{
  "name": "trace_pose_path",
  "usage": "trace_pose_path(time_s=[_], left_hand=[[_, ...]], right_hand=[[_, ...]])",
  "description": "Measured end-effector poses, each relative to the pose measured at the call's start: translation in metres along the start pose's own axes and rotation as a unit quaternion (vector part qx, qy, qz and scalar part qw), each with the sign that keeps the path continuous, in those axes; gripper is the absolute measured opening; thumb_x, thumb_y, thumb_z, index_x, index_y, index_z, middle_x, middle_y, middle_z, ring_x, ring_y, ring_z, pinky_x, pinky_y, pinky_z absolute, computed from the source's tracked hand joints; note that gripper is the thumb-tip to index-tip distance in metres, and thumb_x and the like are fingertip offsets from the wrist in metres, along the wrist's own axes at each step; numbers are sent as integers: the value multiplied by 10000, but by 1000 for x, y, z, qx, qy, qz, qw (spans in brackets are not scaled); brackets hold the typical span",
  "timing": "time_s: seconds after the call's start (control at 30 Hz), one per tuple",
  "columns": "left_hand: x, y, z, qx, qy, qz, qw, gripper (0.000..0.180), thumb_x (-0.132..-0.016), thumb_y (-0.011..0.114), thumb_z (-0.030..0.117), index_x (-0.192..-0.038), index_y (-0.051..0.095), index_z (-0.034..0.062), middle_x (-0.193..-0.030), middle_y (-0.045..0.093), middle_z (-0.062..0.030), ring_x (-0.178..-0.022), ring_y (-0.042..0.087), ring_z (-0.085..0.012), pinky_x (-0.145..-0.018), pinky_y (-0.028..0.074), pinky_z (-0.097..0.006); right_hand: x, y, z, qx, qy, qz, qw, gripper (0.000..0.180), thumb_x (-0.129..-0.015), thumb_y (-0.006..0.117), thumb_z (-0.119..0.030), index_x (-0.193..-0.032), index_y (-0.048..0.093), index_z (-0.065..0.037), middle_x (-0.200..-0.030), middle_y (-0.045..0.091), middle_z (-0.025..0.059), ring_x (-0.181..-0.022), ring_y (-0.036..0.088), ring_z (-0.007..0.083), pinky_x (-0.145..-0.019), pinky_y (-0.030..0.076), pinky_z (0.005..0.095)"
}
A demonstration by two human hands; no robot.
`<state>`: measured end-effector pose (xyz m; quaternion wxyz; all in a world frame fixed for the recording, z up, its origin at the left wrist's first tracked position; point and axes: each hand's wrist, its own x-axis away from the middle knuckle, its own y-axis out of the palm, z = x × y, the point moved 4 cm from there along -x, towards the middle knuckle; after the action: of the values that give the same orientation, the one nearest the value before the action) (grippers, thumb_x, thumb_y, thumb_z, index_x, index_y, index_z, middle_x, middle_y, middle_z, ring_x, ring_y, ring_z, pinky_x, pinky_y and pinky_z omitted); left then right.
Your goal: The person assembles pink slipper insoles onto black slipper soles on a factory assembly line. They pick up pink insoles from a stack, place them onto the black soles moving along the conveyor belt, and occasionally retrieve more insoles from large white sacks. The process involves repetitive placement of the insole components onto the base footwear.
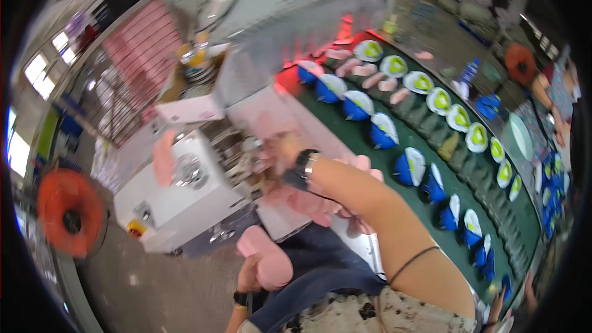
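Conveyor (410, 139) behind right forearm (364, 188), white machine (169, 213), orange fan (52, 203)

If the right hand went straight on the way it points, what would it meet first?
Probably the metal parts of the white machine, just ahead of the right hand; blur and depth leave any gap unclear.

Clock fr. view ctr: m/c (169, 203) is standing at 8, fan (69, 209) L of it. Box (191, 111) is sitting behind m/c at 10; housing (308, 15) is standing at 12. Belt (425, 142) is extending past 3, R of m/c, pcs (357, 106) lying on it in rows. Pad (267, 258) is resting in L hand (249, 274), betw. 6 & 7. Co-worker (542, 102) is occupying belt's far side, nr 3.
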<state>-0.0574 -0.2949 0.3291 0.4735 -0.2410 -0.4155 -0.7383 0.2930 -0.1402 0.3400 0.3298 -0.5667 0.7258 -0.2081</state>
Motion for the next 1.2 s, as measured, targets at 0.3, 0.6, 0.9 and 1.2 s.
trace_pose_path(time_s=[0.3, 0.6, 0.9, 1.2], left_hand=[[-46, 34, -2, 58, -34, -60, 996, 436, -866, 533, 186, -1253, 472, -5, -1149, 601, -143, -1062, 595, -297, -924, 488, -426], [-66, 60, 6, -3, -42, -44, 998, 448, -852, 545, 207, -1235, 483, -16, -1141, 602, -148, -1043, 605, -305, -924, 491, -434], [-56, 83, 0, 2, 5, -87, 996, 376, -932, 500, 230, -1196, 523, -36, -1120, 616, -135, -1038, 609, -259, -920, 495, -400], [-21, 62, 7, 75, -10, -141, 987, 397, -958, 515, 243, -1249, 502, -27, -1160, 608, -116, -1057, 594, -222, -958, 462, -351]], right_hand=[[73, -149, 196, -448, 347, 313, 762, 305, -881, 565, -129, -1123, 436, 5, -867, 606, 208, -630, 677, 371, -489, 561, 404], [212, -298, 337, -70, 376, 459, 802, 172, -728, 622, -27, -898, 596, -27, -736, 613, 70, -628, 603, 170, -581, 505, 306], [133, -100, -63, -163, 112, -108, 974, 347, -911, 531, -384, -861, 619, -51, -765, 644, 128, -680, 617, 263, -641, 487, 388], [155, -6, -61, -258, 253, -34, 932, 348, -808, 658, -312, -1010, 646, -28, -872, 661, 158, -828, 653, 224, -724, 499, 343]])
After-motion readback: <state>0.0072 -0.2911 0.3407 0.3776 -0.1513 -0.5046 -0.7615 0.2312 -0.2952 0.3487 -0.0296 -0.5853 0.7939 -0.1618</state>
